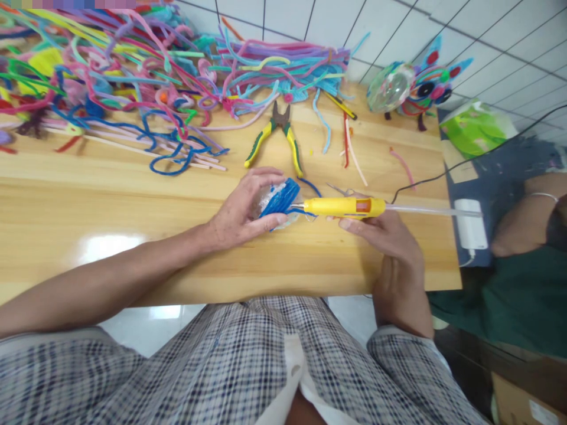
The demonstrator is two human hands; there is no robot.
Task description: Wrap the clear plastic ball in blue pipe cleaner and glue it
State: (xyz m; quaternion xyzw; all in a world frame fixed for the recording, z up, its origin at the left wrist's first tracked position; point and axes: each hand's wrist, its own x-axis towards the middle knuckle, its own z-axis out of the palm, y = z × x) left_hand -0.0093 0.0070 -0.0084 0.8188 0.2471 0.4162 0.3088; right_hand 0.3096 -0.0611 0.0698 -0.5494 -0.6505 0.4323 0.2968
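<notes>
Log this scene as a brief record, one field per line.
Left hand: holds a blue-wrapped clear piece
Right hand: holds a yellow glue gun, nozzle pointed at the blue wrap
Pliers: lying beyond the hands, handles spread
Pipe cleaners: heaped along the table's far side, left and middle
Decorated toy: far right corner
Bystander: someone's arm, right edge
</notes>
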